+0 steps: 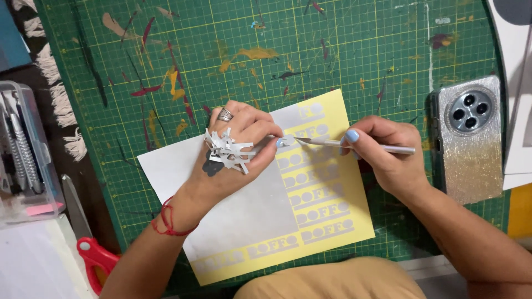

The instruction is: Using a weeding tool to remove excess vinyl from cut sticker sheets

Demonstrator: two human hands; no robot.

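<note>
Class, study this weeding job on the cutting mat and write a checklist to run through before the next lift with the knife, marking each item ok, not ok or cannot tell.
1. Right hand grips the craft knife like a pen: ok.
2. Knife tip meets the sticker sheet at the letter row: ok.
3. Left hand presses the sheet flat: ok.
4. Left fingertips clear of the blade: not ok, one sits right by the tip.
5. Scraps parked on the back of the left hand, off the sheet: ok.
6. Blade sharpness: cannot tell.
7. Sheet lies fully on the cutting mat: ok.
</note>
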